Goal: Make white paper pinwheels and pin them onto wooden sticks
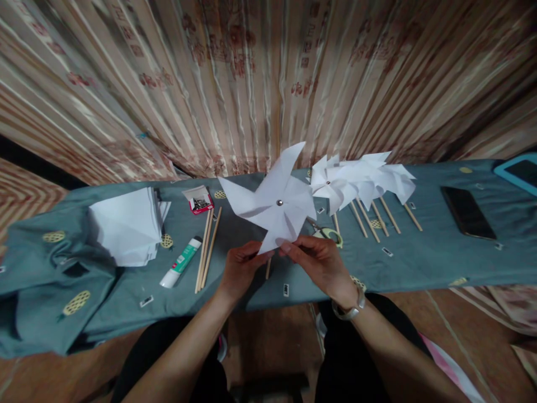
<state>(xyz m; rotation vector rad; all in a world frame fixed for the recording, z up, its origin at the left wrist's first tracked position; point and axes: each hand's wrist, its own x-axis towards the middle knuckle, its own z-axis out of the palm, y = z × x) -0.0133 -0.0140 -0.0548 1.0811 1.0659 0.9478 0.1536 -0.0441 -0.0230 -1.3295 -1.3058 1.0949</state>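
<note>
A white paper pinwheel (268,198) with a shiny metal pin at its centre is held up in front of me, above the table. My left hand (241,268) pinches its lower edge from the left. At the lower right edge, my right hand (321,260) grips the paper between thumb and fingers. Below the paper, between the hands, the end of a wooden stick (268,268) shows; the rest of it is hidden. Scissors (331,234) with pale green handles lie just behind my right hand.
Several finished pinwheels (364,179) on sticks lie overlapping at the right. A phone (467,212) and a blue-edged device (520,170) are farther right. Leftward are loose sticks (207,252), a glue stick (181,263), a box of pins (199,200) and stacked paper (126,226). A curtain (260,84) hangs behind.
</note>
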